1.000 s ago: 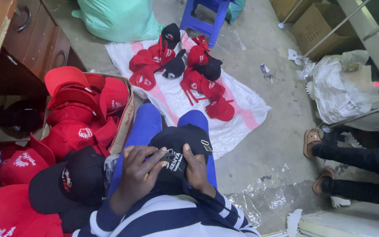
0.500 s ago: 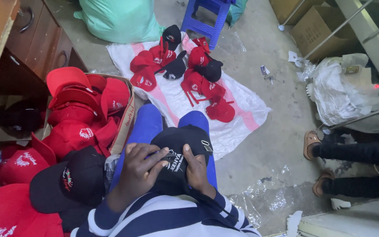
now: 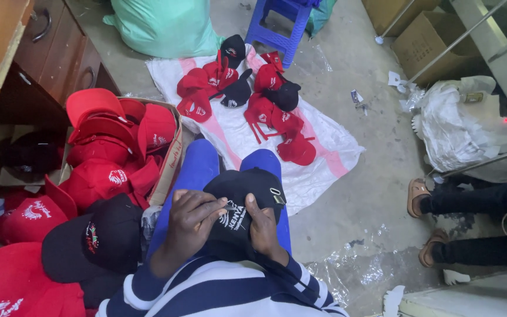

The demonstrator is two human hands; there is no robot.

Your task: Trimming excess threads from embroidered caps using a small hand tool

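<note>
While the black cap (image 3: 243,202) lies across the person's lap at lower centre of the frame, both hands work on its front panel. The left hand (image 3: 192,218) curls over the cap with fingertips pressed together, pinching something thin and pale against the white embroidery — too small to tell what it is. The right hand (image 3: 263,226) braces the cloth from the other side, thumb pressed flat beside the stitching, the other fingers tucked under the cap and hidden.

To do this fine work well, the right hand should probably keep the panel taut so the embroidery stays flat, and the pinch should stay close to the stitching, with short, light moves — a slip could snag the thread.

Just left of the lap lies another black cap (image 3: 98,238), and beyond it a cardboard box (image 3: 171,158) heaped with red caps (image 3: 110,147). Higher up, toward upper centre, a white woven sack (image 3: 318,170) is spread on the bare concrete floor (image 3: 371,135), carrying a loose pile of red and black caps (image 3: 247,88). A blue plastic stool (image 3: 277,26) and a green bag (image 3: 165,26) stand at the top, wooden drawers (image 3: 48,53) at upper left. At right, another person's sandalled feet (image 3: 421,196) rest near crumpled white plastic (image 3: 465,129).
</note>
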